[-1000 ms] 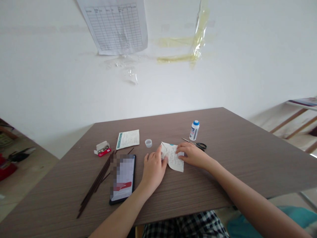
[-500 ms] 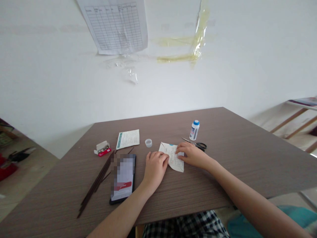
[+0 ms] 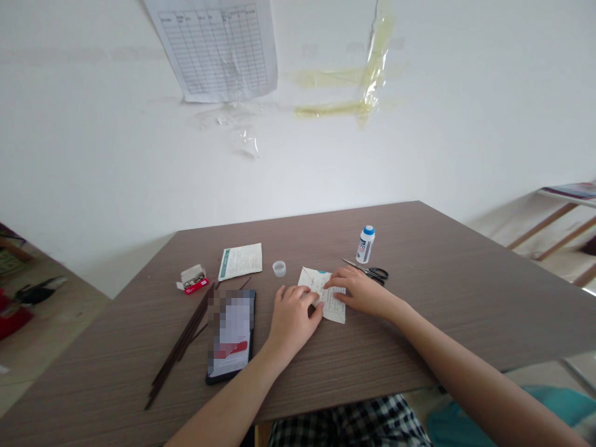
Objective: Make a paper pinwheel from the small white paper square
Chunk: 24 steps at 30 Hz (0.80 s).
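A folded sheet of handwritten paper (image 3: pixel 328 298) lies on the wooden-look table, with a small teal mark at its top edge. My left hand (image 3: pixel 294 320) has its fingertips curled onto the sheet's lower left part. My right hand (image 3: pixel 359 292) presses on the sheet from the right, its fingers spread across the writing. The two hands nearly meet and hide the sheet's middle. Just beyond my right hand lie black-handled scissors (image 3: pixel 372 273), and a blue-capped white glue bottle (image 3: pixel 365 244) stands behind them.
A small translucent cap (image 3: pixel 279 269), a printed paper slip (image 3: pixel 240 261) and a small red-and-white box (image 3: pixel 192 280) stand further back. A phone (image 3: pixel 231 335) and several thin dark sticks (image 3: pixel 179 347) lie left of my left hand. The table's (image 3: pixel 419 323) far edge meets a white wall.
The sheet has settled flatter on the table. My left hand has moved up and curled over its lower left part, and my right fingers have slid left across it.
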Motion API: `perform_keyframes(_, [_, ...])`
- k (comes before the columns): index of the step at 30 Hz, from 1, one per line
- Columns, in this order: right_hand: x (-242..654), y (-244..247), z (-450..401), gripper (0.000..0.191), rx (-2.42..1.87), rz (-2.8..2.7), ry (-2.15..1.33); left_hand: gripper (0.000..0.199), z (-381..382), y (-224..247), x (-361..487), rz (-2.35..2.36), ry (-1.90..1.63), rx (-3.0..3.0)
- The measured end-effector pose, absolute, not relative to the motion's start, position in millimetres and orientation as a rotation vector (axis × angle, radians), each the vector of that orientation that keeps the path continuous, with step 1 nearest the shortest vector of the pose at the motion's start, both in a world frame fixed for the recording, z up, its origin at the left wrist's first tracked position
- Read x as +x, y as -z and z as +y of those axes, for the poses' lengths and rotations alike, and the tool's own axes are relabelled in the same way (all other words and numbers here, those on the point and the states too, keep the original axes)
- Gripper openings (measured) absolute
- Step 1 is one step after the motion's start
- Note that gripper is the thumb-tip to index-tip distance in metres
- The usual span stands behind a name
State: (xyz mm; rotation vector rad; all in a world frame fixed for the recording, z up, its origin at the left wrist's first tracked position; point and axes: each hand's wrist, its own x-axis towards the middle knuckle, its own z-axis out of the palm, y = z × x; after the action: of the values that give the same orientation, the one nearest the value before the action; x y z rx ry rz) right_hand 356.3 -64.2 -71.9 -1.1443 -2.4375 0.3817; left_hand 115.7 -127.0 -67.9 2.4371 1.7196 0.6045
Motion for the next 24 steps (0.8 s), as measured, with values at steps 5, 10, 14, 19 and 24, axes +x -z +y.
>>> perform_keyframes(5, [355, 70, -68, 0.045, -1.149, -2.547, -0.306, 0.018, -129, 66, 116, 1.722, -0.616, 2.439])
perform_keyframes(10, [353, 71, -71, 0.047, -1.169, -2.583, -0.148, 0.018, -130, 63, 116, 1.720, -0.600, 2.427])
perform_keyframes(14, [352, 70, -73, 0.047, -1.227, -2.610, -0.110, 0.019, -131, 62, 117, 1.736, -0.562, 2.418])
perform_keyframes(19, [351, 66, -76, 0.044, -1.279, -2.615, -0.178, 0.022, -132, 61, 116, 1.737, -0.547, 2.422])
perform_keyframes(24, [345, 63, -81, 0.040, -1.286, -2.618, -0.188, 0.031, -129, 58, 115, 1.767, -0.494, 2.389])
